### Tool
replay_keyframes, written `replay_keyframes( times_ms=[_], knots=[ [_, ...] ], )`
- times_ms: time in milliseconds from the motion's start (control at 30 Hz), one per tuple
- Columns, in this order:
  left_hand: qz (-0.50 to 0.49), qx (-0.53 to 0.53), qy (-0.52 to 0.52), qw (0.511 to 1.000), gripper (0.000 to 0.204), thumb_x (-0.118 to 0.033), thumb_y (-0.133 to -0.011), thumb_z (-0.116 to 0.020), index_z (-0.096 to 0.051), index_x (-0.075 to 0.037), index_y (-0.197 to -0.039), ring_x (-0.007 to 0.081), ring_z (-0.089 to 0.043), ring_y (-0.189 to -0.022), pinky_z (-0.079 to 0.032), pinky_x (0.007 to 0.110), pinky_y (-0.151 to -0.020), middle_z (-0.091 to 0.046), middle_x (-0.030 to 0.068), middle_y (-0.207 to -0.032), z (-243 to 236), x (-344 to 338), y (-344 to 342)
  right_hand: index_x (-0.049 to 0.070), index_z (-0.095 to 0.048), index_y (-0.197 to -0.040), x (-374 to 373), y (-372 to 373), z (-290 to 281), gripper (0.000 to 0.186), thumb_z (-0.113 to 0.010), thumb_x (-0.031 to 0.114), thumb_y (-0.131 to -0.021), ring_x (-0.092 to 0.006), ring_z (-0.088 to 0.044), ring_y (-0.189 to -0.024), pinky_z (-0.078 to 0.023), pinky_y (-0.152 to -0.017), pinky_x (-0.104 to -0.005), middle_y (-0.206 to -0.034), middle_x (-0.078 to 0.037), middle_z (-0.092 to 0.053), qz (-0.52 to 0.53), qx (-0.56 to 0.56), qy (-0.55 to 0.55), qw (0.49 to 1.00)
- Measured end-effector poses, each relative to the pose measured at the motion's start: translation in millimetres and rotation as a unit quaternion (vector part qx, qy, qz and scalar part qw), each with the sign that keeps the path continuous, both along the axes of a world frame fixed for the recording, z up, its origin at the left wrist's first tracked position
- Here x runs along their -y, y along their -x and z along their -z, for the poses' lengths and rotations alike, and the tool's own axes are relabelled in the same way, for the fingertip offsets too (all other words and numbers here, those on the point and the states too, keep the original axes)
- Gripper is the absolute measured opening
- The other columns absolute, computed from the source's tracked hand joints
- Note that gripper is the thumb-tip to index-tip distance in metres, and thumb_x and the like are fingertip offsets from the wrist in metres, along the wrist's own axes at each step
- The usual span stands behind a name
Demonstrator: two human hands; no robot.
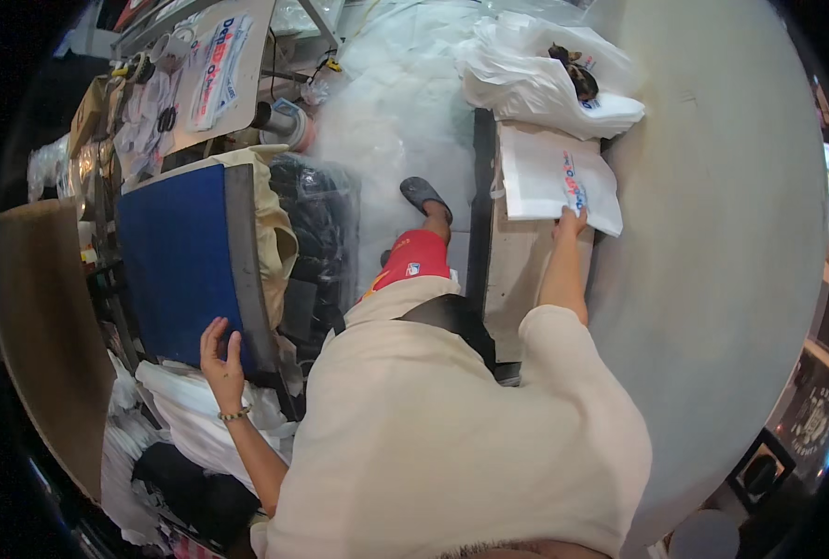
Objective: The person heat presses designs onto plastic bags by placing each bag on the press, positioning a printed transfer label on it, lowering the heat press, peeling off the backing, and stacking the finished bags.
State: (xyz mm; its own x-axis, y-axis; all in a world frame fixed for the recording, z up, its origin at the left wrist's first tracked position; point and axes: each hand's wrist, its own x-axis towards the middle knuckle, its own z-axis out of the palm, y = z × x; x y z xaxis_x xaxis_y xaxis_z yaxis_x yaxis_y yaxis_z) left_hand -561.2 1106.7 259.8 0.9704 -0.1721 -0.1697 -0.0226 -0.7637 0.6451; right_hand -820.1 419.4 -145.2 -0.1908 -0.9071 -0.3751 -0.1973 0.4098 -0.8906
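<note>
My right hand (567, 220) grips the near edge of a flat white piece (537, 172) with red and blue print, resting on a pale board (517, 279) at the right. At the left, my left hand (223, 359) is open, fingers slightly curled, near the lower edge of a blue pad (177, 256) on a grey platen. I cannot tell whether it touches the pad. Cream cloth (273, 233) hangs beside the pad's far side.
A small black-and-tan animal (577, 74) lies on white material (498, 70) at upper right. A shelf (191, 130) holds printed pieces and clips. Black plastic-wrapped bundles (312, 224) border the floor path. A curved grey surface (712, 279) runs along the right; brown board (46, 326) stands left.
</note>
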Motion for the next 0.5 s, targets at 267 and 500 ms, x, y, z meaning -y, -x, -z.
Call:
replay_keyframes(
  times_ms=[267,500],
  knots=[
    [-0.039,0.067,-0.191,0.978,0.043,-0.017,-0.086,-0.079,-0.070,-0.002,-0.125,0.0331,-0.055,-0.127,-0.044,0.042,-0.108,-0.056,0.0161,-0.138,-16.7,14.1,12.7,0.021,-0.016,-0.164,-30.0,-40.0,32.4,0.099,-0.080,0.026,-0.089,-0.0401,-0.062,-0.110,-0.057,-0.079,-0.0574,-0.142,-0.021,-0.052,-0.103,-0.117,-0.320,0.935],
    [-0.118,0.050,-0.101,0.987,0.038,-0.020,-0.088,-0.077,-0.071,-0.001,-0.120,0.0339,-0.059,-0.124,-0.045,0.042,-0.108,-0.062,0.0173,-0.133,-11.3,21.3,11.0,-0.001,-0.014,-0.161,7.3,-58.3,43.9,0.110,-0.078,0.034,-0.079,-0.0444,-0.049,-0.136,-0.043,-0.111,-0.0514,-0.150,-0.028,-0.048,-0.264,-0.388,-0.239,0.850]
  ],
)
